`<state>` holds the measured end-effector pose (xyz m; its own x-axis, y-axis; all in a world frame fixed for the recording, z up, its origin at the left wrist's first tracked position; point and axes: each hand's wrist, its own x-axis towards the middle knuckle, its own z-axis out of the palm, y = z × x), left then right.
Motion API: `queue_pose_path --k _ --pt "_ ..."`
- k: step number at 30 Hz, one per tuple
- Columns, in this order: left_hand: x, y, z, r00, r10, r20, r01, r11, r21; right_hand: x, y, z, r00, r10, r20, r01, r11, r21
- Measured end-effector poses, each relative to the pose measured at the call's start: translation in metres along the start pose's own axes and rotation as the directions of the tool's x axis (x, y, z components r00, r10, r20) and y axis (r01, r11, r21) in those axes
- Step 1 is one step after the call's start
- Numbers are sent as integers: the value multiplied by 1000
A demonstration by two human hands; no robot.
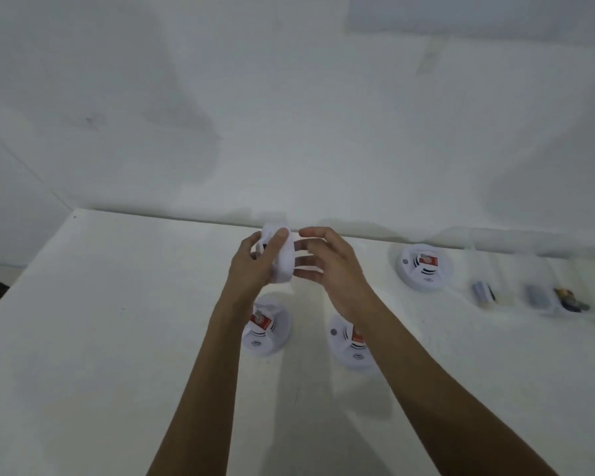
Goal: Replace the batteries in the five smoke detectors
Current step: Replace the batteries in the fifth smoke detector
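My left hand (255, 261) grips a white round smoke detector (284, 261), held on edge above the table. My right hand (327, 262) is beside it with fingers spread, its fingertips close to the detector's rim; whether they touch is unclear. Three more white detectors with red labels lie face up on the white table (100, 321): one under my left wrist (267, 333), one under my right forearm (349, 341), one at the back right (425, 267). Batteries (483, 293) lie at the far right.
Clear plastic packs with more batteries (538, 298) and a dark blurred item (571, 298) sit near the table's right edge. A white wall rises right behind the table. The table's left edge drops off to a dark floor area.
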<state>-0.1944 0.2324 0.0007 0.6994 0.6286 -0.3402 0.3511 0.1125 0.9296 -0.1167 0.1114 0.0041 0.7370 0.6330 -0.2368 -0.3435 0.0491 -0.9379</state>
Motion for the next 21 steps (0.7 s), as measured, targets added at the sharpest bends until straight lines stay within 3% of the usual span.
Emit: queue_pose_path --k 4,8,13,16,21 --pt "-36 -1 25 946 25 324 64 963 -261 -51 -8 -26 995 -95 -28 91 989 -119" --pt "-65 -10 42 851 37 523 283 808 -517 -96 -7 -50 962 -246 -121 136 811 -570" --pt "-96 -25 72 777 97 621 392 698 -600 -151 -18 -63 923 -357 -141 144 663 -735" --pt "-114 -31 92 742 123 658 424 675 -604 -171 -25 -66 925 -301 -232 -5 600 -800" --pt "-138 -36 127 761 111 639 405 688 -602 -195 -33 -75 913 -214 -348 -193 525 -829"
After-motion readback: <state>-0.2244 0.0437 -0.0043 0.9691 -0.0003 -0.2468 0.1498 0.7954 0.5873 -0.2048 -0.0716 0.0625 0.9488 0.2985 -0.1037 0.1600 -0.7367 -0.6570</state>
